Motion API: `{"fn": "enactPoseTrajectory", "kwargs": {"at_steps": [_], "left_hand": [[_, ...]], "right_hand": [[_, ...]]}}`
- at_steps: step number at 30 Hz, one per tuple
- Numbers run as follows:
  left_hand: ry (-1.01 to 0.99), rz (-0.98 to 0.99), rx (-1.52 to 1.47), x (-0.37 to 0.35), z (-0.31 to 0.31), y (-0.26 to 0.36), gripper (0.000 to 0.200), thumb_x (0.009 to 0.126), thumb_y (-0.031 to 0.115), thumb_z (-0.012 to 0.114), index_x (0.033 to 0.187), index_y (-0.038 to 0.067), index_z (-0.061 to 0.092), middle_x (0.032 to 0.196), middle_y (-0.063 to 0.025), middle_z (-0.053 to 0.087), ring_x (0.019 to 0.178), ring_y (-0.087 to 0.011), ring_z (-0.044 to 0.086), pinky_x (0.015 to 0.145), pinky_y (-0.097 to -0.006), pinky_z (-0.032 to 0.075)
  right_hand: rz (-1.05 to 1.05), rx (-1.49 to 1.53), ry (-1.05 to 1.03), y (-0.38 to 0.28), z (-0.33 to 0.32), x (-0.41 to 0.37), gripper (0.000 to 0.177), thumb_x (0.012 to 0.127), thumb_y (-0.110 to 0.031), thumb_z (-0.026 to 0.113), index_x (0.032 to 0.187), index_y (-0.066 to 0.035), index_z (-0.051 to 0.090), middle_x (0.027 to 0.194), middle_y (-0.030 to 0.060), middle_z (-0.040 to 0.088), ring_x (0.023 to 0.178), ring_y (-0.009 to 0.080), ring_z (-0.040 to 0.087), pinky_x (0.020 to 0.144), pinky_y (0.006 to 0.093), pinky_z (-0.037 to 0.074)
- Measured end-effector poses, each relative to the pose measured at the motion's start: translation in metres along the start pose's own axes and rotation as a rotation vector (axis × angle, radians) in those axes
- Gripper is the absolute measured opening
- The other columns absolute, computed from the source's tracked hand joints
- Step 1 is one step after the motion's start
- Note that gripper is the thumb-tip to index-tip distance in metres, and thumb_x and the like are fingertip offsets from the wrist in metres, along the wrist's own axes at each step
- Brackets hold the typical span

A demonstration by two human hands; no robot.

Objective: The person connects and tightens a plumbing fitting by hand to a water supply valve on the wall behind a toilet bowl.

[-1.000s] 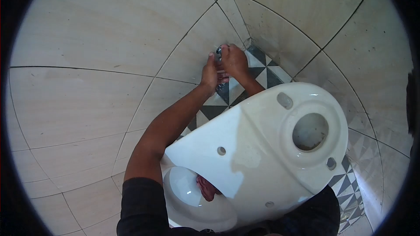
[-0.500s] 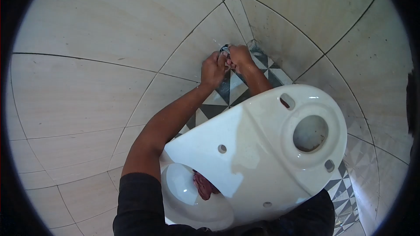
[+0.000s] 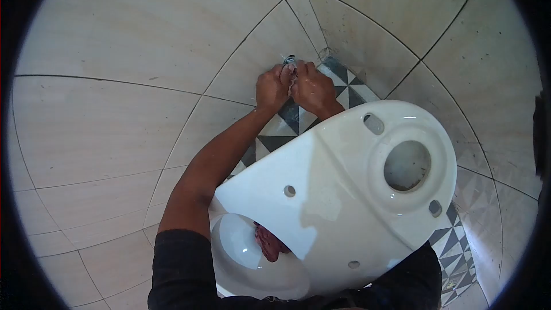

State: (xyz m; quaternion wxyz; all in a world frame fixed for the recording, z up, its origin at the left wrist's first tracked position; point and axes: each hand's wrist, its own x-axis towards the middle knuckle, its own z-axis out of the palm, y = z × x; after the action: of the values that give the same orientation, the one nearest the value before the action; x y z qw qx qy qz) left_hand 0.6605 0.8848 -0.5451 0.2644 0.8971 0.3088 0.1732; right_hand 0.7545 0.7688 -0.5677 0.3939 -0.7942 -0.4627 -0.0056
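Note:
Low on the tiled wall near the corner is a small shiny metal fitting (image 3: 290, 58). My left hand (image 3: 272, 87) and my right hand (image 3: 314, 88) are together just below it, fingers curled inward and touching. Something pale and wet-looking shows between them, too small to make out; it could be water or fingertips. Between my body and the wall sits a white ceramic toilet (image 3: 338, 218), tilted toward me, and both my arms reach past it. A dark red cloth (image 3: 268, 243) lies inside its bowl.
Large beige wall tiles (image 3: 115, 132) meet in a corner ahead. Grey and white patterned floor tiles (image 3: 293, 116) show beneath my hands and at the lower right. The toilet's base has a round outlet hole (image 3: 407, 166) facing up.
My right hand has turned and lowered slightly, its back now facing up beside my left hand. My left hand has shifted slightly left. The toilet and cloth look the same.

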Motion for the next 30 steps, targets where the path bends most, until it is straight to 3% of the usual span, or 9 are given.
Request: {"fn": "enactPoseTrajectory", "kwargs": {"at_steps": [8, 13, 15, 16, 22, 25, 27, 28, 30], "left_hand": [[-0.016, 0.010, 0.070, 0.002, -0.010, 0.013, 0.035, 0.104, 0.030, 0.053, 0.101, -0.001, 0.069, 0.081, -0.0218, 0.068, 0.073, -0.0343, 0.068, 0.068, -0.0425, 0.051], [-0.015, 0.023, -0.043, -0.002, -0.010, 0.019, 0.035, 0.103, 0.031, 0.054, 0.106, -0.001, 0.069, 0.082, -0.0209, 0.069, 0.073, -0.0328, 0.068, 0.068, -0.0409, 0.051], [0.094, 0.031, -0.100, -0.007, -0.005, 0.020, 0.034, 0.103, 0.033, 0.054, 0.097, 0.002, 0.069, 0.079, -0.0217, 0.069, 0.075, -0.0433, 0.068, 0.068, -0.0480, 0.052], [0.094, 0.030, -0.100, -0.011, -0.003, 0.024, 0.034, 0.103, 0.033, 0.054, 0.097, 0.002, 0.069, 0.079, -0.0217, 0.069, 0.075, -0.0433, 0.068, 0.068, -0.0480, 0.052], [0.161, -0.140, -0.084, -0.016, -0.008, 0.025, 0.035, 0.099, 0.032, 0.056, 0.105, 0.001, 0.070, 0.085, -0.0214, 0.073, 0.079, -0.0396, 0.072, 0.074, -0.0456, 0.055], [0.049, -0.148, 0.055, -0.011, -0.002, 0.002, 0.032, 0.099, 0.025, 0.056, 0.108, -0.002, 0.070, 0.085, -0.0212, 0.073, 0.080, -0.0340, 0.074, 0.075, -0.0434, 0.056], [-0.043, -0.153, -0.309, -0.011, 0.006, -0.007, 0.030, 0.100, 0.021, 0.056, 0.110, -0.004, 0.069, 0.087, -0.0191, 0.074, 0.081, -0.0260, 0.075, 0.075, -0.0392, 0.056], [-0.042, -0.154, -0.310, -0.010, 0.007, -0.006, 0.030, 0.100, 0.021, 0.056, 0.110, -0.004, 0.069, 0.087, -0.0191, 0.074, 0.081, -0.0260, 0.075, 0.075, -0.0392, 0.056], [-0.116, -0.208, -0.427, -0.010, 0.007, -0.005, 0.032, 0.105, 0.027, 0.053, 0.119, 0.002, 0.067, 0.096, -0.0047, 0.072, 0.085, -0.0145, 0.069, 0.069, -0.0290, 0.053]], "right_hand": [[-0.171, -0.219, 0.089, 0.013, 0.030, 0.016, 0.017, 0.091, -0.019, 0.064, 0.092, -0.004, 0.056, 0.085, 0.0122, 0.058, 0.070, 0.0258, 0.070, 0.054, 0.0370, 0.058], [-0.169, -0.166, 0.061, 0.018, 0.033, 0.020, 0.018, 0.092, -0.020, 0.063, 0.094, -0.003, 0.057, 0.085, 0.0144, 0.059, 0.069, 0.0296, 0.070, 0.055, 0.0402, 0.058], [-0.148, -0.130, 0.036, 0.020, 0.034, 0.020, 0.018, 0.092, -0.020, 0.062, 0.094, -0.003, 0.057, 0.086, 0.0155, 0.060, 0.069, 0.0315, 0.070, 0.056, 0.0417, 0.058], [-0.121, -0.100, 0.010, 0.020, 0.032, 0.020, 0.019, 0.092, -0.021, 0.062, 0.095, -0.002, 0.058, 0.088, 0.0163, 0.061, 0.071, 0.0331, 0.070, 0.057, 0.0431, 0.058], [0.001, 0.041, -0.034, 0.012, 0.027, 0.023, 0.027, 0.093, -0.027, 0.062, 0.095, 0.001, 0.060, 0.088, 0.0232, 0.065, 0.074, 0.0405, 0.070, 0.062, 0.0497, 0.057], [0.102, 0.174, 0.004, 0.012, 0.032, 0.028, 0.034, 0.095, -0.031, 0.060, 0.087, 0.002, 0.063, 0.081, 0.0263, 0.067, 0.076, 0.0439, 0.069, 0.064, 0.0522, 0.055], [0.140, 0.249, 0.021, 0.016, 0.041, 0.029, 0.039, 0.096, -0.034, 0.059, 0.083, 0.002, 0.064, 0.077, 0.0274, 0.067, 0.076, 0.0456, 0.069, 0.066, 0.0531, 0.054], [0.191, 0.301, 0.026, 0.018, 0.044, 0.033, 0.043, 0.096, -0.036, 0.059, 0.080, 0.003, 0.064, 0.073, 0.0258, 0.066, 0.073, 0.0440, 0.069, 0.065, 0.0520, 0.053], [0.244, 0.355, 0.023, 0.020, 0.051, 0.032, 0.047, 0.097, -0.039, 0.059, 0.078, 0.004, 0.064, 0.069, 0.0243, 0.065, 0.070, 0.0424, 0.069, 0.064, 0.0510, 0.053]]}}
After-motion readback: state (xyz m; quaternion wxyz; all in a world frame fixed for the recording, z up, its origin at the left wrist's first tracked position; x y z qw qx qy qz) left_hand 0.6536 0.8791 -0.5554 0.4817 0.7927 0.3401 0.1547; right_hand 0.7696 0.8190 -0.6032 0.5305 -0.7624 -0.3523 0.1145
